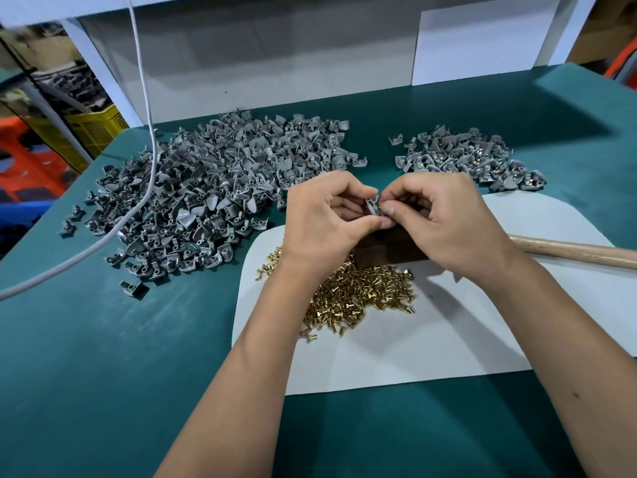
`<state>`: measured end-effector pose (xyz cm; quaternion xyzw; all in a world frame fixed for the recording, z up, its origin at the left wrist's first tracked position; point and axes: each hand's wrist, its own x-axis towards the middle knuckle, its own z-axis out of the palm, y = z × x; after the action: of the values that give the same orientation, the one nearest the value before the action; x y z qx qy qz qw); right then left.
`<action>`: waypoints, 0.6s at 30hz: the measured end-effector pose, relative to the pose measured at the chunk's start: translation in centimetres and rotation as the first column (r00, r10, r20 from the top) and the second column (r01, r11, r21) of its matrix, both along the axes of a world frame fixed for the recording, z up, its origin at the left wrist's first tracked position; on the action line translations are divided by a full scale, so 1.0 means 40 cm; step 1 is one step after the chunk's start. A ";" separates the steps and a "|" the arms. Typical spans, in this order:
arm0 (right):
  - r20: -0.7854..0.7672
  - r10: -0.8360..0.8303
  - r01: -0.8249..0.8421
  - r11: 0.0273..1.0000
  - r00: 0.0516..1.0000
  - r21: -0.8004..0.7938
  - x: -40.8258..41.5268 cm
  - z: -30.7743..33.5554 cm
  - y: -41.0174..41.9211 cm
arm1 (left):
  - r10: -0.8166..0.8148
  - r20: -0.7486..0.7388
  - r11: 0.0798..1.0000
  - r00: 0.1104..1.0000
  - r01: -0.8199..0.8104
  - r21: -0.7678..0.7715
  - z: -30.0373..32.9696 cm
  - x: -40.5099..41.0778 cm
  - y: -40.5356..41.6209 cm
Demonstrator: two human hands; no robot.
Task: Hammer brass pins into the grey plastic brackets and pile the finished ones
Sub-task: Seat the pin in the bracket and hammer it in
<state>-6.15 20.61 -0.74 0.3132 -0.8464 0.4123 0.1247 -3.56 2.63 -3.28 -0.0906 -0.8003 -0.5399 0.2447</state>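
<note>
My left hand [327, 219] and my right hand [444, 215] meet above the middle of the table, both pinching one small grey plastic bracket [373, 205] between fingertips. Any pin at the bracket is hidden by my fingers. Below my hands lies a heap of brass pins [358, 294] on a pale mat [448, 339]. A dark block [389, 251] sits under my hands. A big pile of grey brackets [213, 188] spreads to the left. A smaller pile of brackets [462, 157] showing brass lies at the back right. The wooden hammer handle [579, 251] lies to the right.
A grey cable [144, 188] hangs down and trails over the left pile across the green table [103, 357]. White panels [482, 43] stand at the back edge. Yellow and orange crates [93, 129] sit beyond the table's left side.
</note>
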 end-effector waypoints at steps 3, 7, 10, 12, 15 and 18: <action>-0.031 0.036 -0.035 0.999 0.999 0.022 -0.006 -0.001 0.008 | -0.037 0.061 0.993 0.997 0.030 0.112 -0.008 0.001 0.000; -0.170 0.023 -0.021 1.000 0.985 0.013 -0.006 0.003 0.014 | -0.066 0.075 0.983 0.995 0.052 0.174 -0.007 0.002 0.000; -0.259 0.026 -0.030 0.999 0.965 -0.015 -0.009 0.008 0.018 | -0.074 0.074 0.980 0.994 0.059 0.189 -0.003 0.001 -0.001; -0.280 0.050 -0.055 0.998 0.959 -0.010 -0.011 0.009 0.019 | -0.082 0.070 0.978 0.994 0.067 0.196 0.000 0.003 -0.002; -0.315 0.065 -0.071 0.997 0.947 -0.009 -0.010 0.007 0.015 | -0.104 0.080 0.971 0.991 0.084 0.225 0.005 0.008 -0.003; -0.340 0.039 -0.050 0.999 0.939 -0.022 -0.008 0.004 0.014 | -0.168 0.112 0.960 0.979 0.136 0.245 0.008 0.012 0.003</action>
<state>-6.47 21.16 -0.56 0.3968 -0.7986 0.3674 0.2642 -3.08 2.77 -2.96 -0.0863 -0.7353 -0.6534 0.1580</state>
